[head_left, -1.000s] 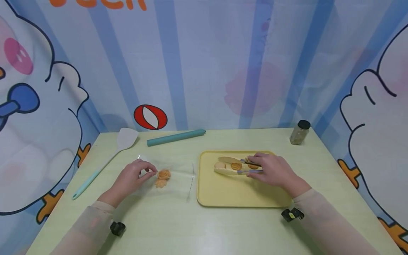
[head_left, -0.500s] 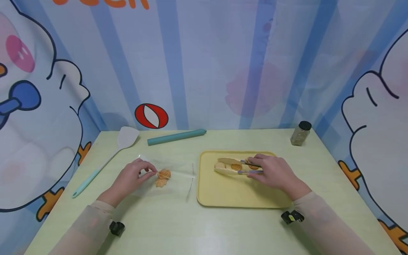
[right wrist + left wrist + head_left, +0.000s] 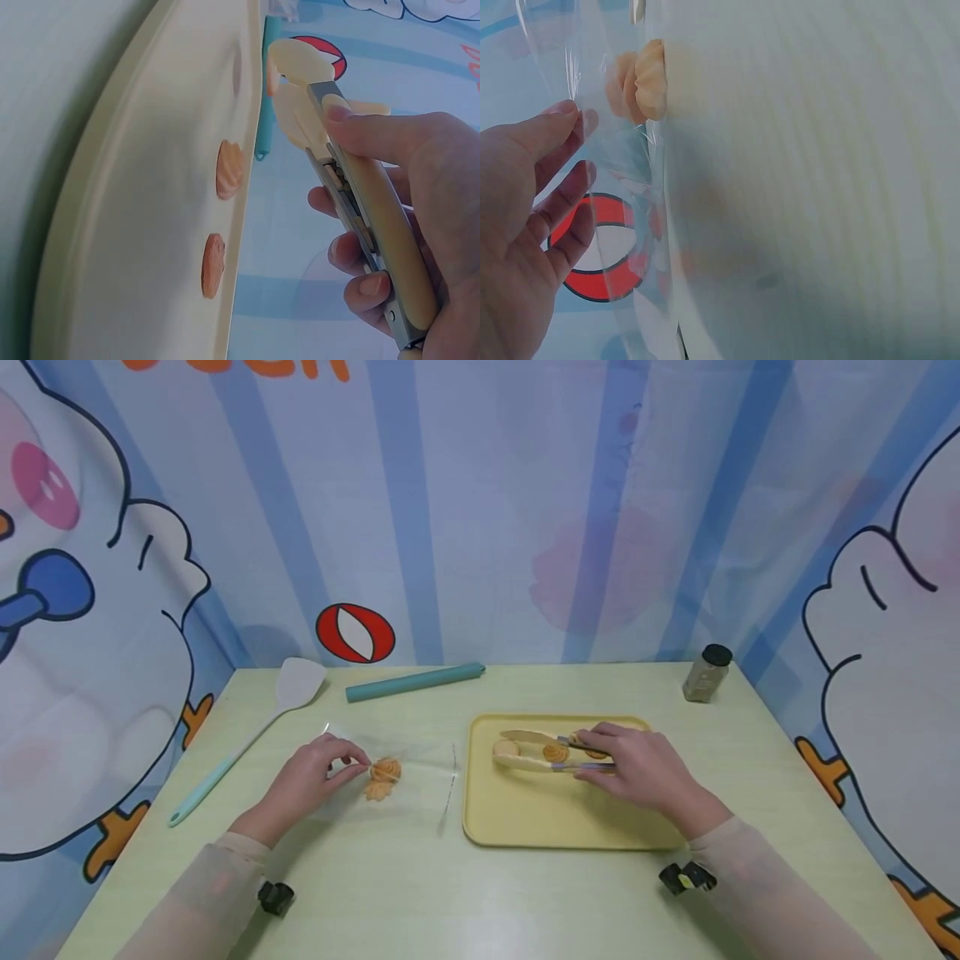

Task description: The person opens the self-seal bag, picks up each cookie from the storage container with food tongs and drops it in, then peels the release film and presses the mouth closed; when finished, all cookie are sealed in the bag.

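My left hand (image 3: 307, 781) pinches the edge of a clear plastic bag (image 3: 585, 41) between thumb and index finger. Several orange-brown swirl cookies (image 3: 385, 772) are inside that bag, which lies on the table. On the right, my right hand (image 3: 648, 768) grips a pair of tongs (image 3: 379, 225) with pale tips, over the yellow tray (image 3: 540, 822). Between the tips is a pale round cookie (image 3: 506, 749), raised above the tray as the right wrist view shows. A ridged cookie (image 3: 229, 171) and a flat round cookie (image 3: 213, 266) lie on the tray.
A white spatula (image 3: 298, 683) with a mint handle lies at the left. Behind the bag is a teal stick (image 3: 415, 682). A black-lidded jar (image 3: 707, 675) stands at the back right corner. A printed curtain (image 3: 480, 527) hangs at the table's rear edge.
The tongs and the pale cookie in them have shifted slightly left with my right hand. My left hand and the bag have stayed in place.
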Action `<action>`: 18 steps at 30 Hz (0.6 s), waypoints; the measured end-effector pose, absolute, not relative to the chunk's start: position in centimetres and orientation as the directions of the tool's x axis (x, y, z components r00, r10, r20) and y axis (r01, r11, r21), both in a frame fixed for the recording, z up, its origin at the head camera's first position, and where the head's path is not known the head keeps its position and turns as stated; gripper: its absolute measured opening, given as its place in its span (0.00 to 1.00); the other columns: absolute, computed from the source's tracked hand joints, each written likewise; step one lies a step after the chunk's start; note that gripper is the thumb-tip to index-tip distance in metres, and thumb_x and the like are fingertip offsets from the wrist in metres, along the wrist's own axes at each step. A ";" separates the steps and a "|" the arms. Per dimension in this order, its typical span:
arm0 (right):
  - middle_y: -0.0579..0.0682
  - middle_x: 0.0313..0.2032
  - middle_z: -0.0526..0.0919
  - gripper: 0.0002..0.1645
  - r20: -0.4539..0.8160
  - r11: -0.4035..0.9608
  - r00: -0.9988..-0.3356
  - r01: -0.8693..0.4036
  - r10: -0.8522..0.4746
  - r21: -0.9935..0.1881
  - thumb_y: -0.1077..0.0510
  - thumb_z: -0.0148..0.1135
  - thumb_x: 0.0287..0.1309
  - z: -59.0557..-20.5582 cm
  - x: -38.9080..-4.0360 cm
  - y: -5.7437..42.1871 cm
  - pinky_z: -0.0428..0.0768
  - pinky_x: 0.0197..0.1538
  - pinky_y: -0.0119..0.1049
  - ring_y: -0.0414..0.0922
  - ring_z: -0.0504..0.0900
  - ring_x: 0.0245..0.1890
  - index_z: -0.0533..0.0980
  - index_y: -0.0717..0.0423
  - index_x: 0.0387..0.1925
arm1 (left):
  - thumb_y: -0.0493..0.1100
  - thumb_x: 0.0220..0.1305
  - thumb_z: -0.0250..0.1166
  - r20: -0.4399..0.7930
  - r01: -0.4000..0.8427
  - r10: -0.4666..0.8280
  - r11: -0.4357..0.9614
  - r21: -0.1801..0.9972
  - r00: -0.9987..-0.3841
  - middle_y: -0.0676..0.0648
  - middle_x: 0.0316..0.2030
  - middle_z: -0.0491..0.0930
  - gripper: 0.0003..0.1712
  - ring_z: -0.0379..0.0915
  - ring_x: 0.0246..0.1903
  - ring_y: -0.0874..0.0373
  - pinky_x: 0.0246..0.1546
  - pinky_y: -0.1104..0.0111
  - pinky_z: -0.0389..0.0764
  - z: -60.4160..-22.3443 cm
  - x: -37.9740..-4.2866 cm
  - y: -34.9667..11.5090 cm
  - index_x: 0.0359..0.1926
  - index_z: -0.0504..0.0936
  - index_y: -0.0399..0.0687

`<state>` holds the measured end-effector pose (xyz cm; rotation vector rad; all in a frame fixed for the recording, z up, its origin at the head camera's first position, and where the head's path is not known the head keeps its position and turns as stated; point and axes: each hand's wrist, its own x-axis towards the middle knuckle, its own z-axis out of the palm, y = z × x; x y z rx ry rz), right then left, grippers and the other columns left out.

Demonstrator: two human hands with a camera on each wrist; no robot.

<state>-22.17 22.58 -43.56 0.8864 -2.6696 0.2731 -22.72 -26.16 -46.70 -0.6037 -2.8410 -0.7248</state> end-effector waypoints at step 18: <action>0.42 0.47 0.88 0.30 0.428 0.674 -0.639 -0.734 -0.639 -0.089 0.37 0.75 0.56 -43.5 -20.7 17.6 0.74 0.26 0.32 0.36 0.78 0.23 0.84 0.44 0.57 | 0.39 0.64 0.73 0.257 0.428 0.347 0.798 0.424 -0.902 0.53 0.38 0.86 0.06 0.79 0.41 0.50 0.39 0.63 0.80 -46.4 -22.6 -26.3 0.42 0.89 0.54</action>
